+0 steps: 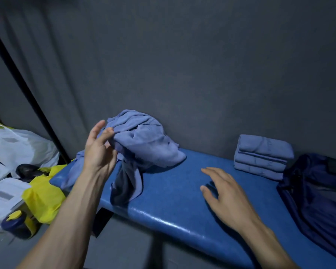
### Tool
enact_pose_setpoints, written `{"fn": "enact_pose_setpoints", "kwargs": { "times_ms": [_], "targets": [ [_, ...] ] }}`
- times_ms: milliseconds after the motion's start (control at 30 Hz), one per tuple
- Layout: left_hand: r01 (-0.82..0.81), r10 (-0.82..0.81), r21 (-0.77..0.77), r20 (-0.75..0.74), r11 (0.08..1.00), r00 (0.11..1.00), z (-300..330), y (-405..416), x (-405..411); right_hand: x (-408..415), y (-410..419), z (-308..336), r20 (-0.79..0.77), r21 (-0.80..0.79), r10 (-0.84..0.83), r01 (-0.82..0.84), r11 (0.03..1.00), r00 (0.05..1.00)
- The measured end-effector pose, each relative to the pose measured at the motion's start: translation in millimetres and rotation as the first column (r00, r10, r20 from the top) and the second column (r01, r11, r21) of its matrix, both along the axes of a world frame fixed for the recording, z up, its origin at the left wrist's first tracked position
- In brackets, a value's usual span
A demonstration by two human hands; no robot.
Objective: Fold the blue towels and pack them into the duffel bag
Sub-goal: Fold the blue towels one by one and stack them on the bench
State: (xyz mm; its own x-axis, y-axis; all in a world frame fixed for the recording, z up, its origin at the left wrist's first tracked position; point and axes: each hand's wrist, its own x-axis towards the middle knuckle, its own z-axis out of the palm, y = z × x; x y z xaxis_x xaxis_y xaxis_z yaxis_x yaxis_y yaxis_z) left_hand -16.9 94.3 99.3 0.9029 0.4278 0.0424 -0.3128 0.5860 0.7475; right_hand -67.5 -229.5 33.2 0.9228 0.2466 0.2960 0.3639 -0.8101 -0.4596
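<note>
Left hand [99, 150] at towel heap [142, 144] on bench [173, 195], fingers loosely spread, touching cloth; grip unclear, likely picking next towel. Right hand [223, 193] relaxed, flat over bench centre, holding nothing. Heap crumpled, pale blue. Folded stack [262, 156] toward bench right, beside bag [314, 195], likely staged for packing.

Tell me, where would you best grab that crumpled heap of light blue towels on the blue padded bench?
Probably at the bunched ridge on the left flank of the crumpled heap of light blue towels, coming from the left, where the left hand already reaches. The folds stand up there, giving something to pinch, while the right side lies flat on the blue padded bench.
</note>
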Motion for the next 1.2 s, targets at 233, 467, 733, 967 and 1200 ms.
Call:
{"fn": "enact_pose_setpoints", "kwargs": {
  "times_ms": [233, 467, 733, 967, 1200],
  "targets": [
    [0.422, -0.481, 0.458, 0.015, 0.782, 0.877, 8, -96, -44, -18, 15, 11, -0.16, 0.38, 0.154, -0.083, 0.921, 0.975],
    [0.38, -0.606, 0.831, -0.065, 0.407, 0.792, -7, -159, -62, -23, 15, 28, -0.178, 0.842, 0.098, 0.1, 0.53, 0.979],
    [-0.249, -0.36, 0.968, 0.239, 0.021, 0.902, -5, -167, -52, -29, -17, 48, -0.001, 0.779, 0.031, -0.018, 0.627, 1.0],
    [-0.165, -0.243, 0.985, 0.147, -0.055, 0.959, -5, -152, -39, -32, -57, 69, 0.247, 0.564, -0.18, 0.009, 0.826, 0.952],
    [-0.126, -0.096, 0.992, 0.128, 0.028, 0.987, -3, -109, -29, -26, -124, 53, 0.275, 0.338, -0.439, 0.341, 0.877, 0.856]
  ]
}}
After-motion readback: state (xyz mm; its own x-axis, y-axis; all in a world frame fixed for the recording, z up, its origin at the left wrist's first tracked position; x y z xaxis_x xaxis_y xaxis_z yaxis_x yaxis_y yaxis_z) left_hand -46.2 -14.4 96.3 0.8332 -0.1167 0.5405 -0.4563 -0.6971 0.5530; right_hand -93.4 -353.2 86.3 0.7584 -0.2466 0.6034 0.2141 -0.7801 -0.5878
